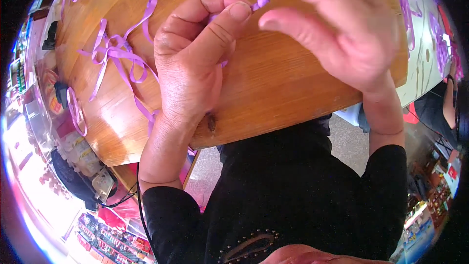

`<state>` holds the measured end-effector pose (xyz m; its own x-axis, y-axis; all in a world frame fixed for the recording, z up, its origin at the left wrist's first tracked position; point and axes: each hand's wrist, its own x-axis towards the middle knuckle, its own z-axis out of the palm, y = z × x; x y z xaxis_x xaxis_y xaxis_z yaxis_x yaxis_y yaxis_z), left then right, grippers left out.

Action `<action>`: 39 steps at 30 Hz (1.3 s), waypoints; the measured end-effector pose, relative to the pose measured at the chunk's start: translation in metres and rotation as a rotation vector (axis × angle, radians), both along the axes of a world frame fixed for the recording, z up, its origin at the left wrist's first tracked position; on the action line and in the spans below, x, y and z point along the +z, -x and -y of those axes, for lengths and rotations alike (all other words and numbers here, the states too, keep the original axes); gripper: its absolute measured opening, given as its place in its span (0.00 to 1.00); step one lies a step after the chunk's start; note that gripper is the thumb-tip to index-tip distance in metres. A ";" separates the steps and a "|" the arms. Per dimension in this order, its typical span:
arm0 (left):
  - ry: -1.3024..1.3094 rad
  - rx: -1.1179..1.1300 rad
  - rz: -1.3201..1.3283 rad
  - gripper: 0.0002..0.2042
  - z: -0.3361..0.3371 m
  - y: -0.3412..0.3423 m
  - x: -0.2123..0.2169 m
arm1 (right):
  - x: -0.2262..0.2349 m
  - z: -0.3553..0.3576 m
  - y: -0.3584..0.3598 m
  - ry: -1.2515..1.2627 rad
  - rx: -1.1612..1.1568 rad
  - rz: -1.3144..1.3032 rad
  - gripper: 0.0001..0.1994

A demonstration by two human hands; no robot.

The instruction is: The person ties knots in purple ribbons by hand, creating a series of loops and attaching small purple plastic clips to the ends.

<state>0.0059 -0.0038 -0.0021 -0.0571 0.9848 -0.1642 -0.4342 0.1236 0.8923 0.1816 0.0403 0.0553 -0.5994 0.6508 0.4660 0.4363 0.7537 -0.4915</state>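
I see a glossy, knot-marked wooden tabletop (278, 93) from here — above it the left hand (188, 56) pinches a flat purple ribbon (264, 0), its end bunched tight; the right hand (349, 29) hangs open nearby.

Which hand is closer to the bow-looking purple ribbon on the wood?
Left. The left hand is just right of that ribbon; the right hand is farther right.

Bright left-side glare, curved edges, dark corners
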 end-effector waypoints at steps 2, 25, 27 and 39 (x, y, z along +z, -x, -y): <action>0.006 -0.029 -0.017 0.06 -0.004 -0.006 0.004 | 0.004 0.001 -0.008 -0.031 -0.026 0.021 0.12; -0.024 0.098 -0.139 0.04 -0.006 0.006 0.001 | -0.013 -0.014 -0.008 0.049 0.007 -0.084 0.15; -0.032 0.111 -0.136 0.04 -0.005 0.005 0.006 | -0.018 -0.014 -0.006 0.095 0.043 -0.134 0.15; -0.364 -0.155 0.057 0.06 -0.002 0.000 0.066 | -0.047 0.003 0.023 0.619 0.501 -0.375 0.20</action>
